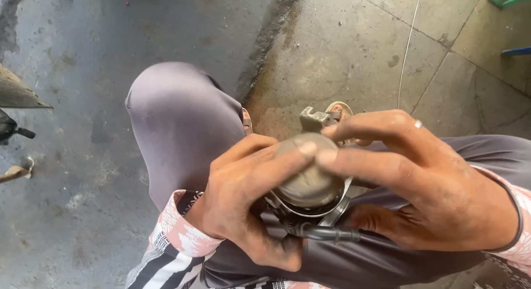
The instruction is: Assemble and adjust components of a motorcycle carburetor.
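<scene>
A small greasy metal engine part with a round dull cap, a bracket on top and a black hose at its base sits over my lap. My left hand grips it from the left, thumb pressed on the cap. My right hand, with a ring on one finger, holds it from the right, fingers laid across the cap and the bracket. The lower body of the part is hidden behind my fingers.
My knees in grey trousers rise over a stained concrete floor. A thin wire runs across the paving at upper right. Dark metal parts lie at the left edge, and green and blue items at the top right corner.
</scene>
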